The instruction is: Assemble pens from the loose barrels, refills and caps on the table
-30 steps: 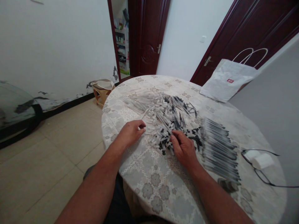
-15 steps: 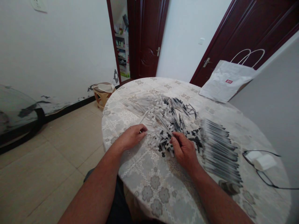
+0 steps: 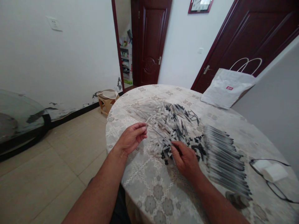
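Note:
A heap of pen parts spreads over the round table: white tubes (image 3: 140,112), small white pieces (image 3: 156,143), dark thin rods (image 3: 181,132) and black caps (image 3: 200,149). At the heap's near left edge, my left hand (image 3: 133,137) pinches thumb against forefinger; what lies between the fingertips is too small to make out. My right hand (image 3: 185,158) is closed at the front of the heap, on a slim translucent pen barrel (image 3: 163,135) that points up and left. To its right lies a neat row of dark-tipped pens (image 3: 225,158).
A flowered cloth covers the table (image 3: 161,199). Eyeglasses (image 3: 275,189) and a white block-like item (image 3: 274,172) lie at the right, with a dark roundish object (image 3: 237,199) near my right forearm. A white paper bag (image 3: 227,88) stands behind; a stool (image 3: 106,101) is on the floor.
My left hand has turned and lifted slightly, its thumb and forefinger now pinched at the heap's edge. My right hand keeps its hold on the barrel. The whole view has shifted slightly.

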Action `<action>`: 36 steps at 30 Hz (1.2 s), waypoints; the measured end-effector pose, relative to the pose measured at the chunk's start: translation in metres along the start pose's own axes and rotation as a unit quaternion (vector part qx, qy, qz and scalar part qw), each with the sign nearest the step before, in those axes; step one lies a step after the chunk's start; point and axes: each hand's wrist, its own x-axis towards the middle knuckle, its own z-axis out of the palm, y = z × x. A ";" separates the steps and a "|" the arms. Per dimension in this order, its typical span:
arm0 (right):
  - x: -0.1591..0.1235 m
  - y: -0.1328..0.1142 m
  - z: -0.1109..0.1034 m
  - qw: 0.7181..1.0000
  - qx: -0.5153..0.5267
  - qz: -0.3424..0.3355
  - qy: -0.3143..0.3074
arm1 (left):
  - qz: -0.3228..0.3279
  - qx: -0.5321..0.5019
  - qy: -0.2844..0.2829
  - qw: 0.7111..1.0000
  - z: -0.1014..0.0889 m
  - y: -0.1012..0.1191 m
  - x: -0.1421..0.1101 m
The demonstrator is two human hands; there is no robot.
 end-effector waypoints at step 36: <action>0.002 0.004 0.001 0.996 -0.048 -0.065 -0.030 | 0.016 0.045 0.034 0.998 0.006 -0.006 0.000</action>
